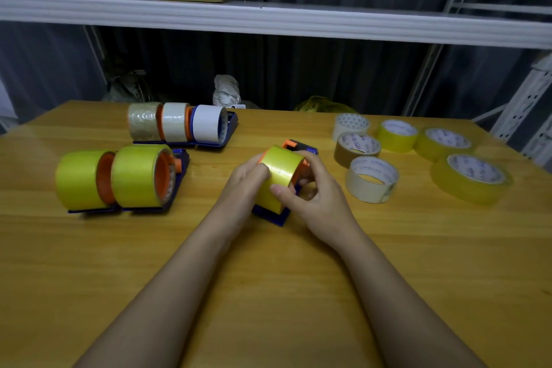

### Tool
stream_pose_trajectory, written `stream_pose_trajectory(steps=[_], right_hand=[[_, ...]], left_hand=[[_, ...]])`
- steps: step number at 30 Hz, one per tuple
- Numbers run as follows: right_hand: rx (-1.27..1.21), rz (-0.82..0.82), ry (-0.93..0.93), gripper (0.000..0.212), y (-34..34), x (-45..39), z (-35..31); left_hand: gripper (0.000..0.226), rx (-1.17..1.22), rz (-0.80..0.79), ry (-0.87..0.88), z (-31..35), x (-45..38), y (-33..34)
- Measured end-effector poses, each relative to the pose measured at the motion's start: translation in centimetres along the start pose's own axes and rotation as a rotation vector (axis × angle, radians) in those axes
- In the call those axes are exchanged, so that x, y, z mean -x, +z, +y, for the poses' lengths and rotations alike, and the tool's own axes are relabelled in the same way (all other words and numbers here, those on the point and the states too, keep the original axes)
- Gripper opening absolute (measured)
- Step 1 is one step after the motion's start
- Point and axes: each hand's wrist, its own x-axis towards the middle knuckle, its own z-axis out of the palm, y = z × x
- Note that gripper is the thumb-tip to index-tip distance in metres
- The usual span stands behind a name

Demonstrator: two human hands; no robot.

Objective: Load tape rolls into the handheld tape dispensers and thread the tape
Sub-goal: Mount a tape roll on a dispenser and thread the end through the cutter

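A yellow tape roll point(279, 175) sits on the orange hub of a blue handheld dispenser point(273, 213) at the middle of the wooden table point(268, 278). My left hand point(246, 179) grips the roll's left side. My right hand point(310, 191) wraps the roll's right side, thumb pressed on the tape's face near its lower edge. The dispenser's front end with an orange part point(294, 145) shows behind the roll.
Two loaded yellow dispensers point(119, 178) lie at the left, with loaded clear and white ones point(179, 125) behind them. Several loose rolls lie at the right: white point(372, 179), brown point(357, 148), yellow point(470, 178). A shelf beam point(268, 18) with cardboard boxes runs overhead.
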Motion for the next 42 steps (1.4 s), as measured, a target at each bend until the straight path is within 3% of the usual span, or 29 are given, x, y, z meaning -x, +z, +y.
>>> stream_pose_trajectory(steps=[5, 9, 13, 19, 24, 32, 36, 38, 42], right_hand=[[0.067, 0.018, -0.030, 0.081, -0.2, 0.0, -0.3], [0.106, 0.013, -0.025, 0.084, -0.1, 0.1, -0.3], [0.171, 0.007, -0.079, 0.088, -0.2, 0.4, -0.7], [0.130, -0.126, -0.058, 0.104, -0.2, 0.4, -0.8], [0.175, -0.053, -0.076, 0.097, -0.1, 0.3, -0.8], [0.019, -0.049, -0.032, 0.077, -0.2, 0.2, -0.5], [-0.156, 0.012, 0.034, 0.093, -0.1, 0.3, -0.6], [-0.229, -0.001, 0.071, 0.089, 0.0, 0.2, -0.7], [-0.162, -0.114, -0.029, 0.088, 0.0, 0.2, -0.4]], left_hand=[[0.044, 0.014, 0.005, 0.034, 0.1, -0.1, -0.1], [0.055, 0.078, -0.015, -0.008, -0.4, -0.1, 0.0], [0.039, 0.174, 0.061, -0.056, -0.7, -0.6, -0.2], [0.033, 0.079, 0.097, -0.056, -0.2, -0.8, 0.1], [0.031, 0.040, 0.043, -0.019, -0.7, -1.0, -0.4], [0.034, -0.017, -0.001, 0.034, -0.5, -0.2, -0.1], [0.024, -0.019, -0.033, 0.081, -0.8, -0.2, -0.1], [0.026, -0.010, -0.043, 0.085, -1.0, -0.3, -0.1], [0.031, 0.029, 0.015, 0.027, -0.8, -0.4, -0.1]])
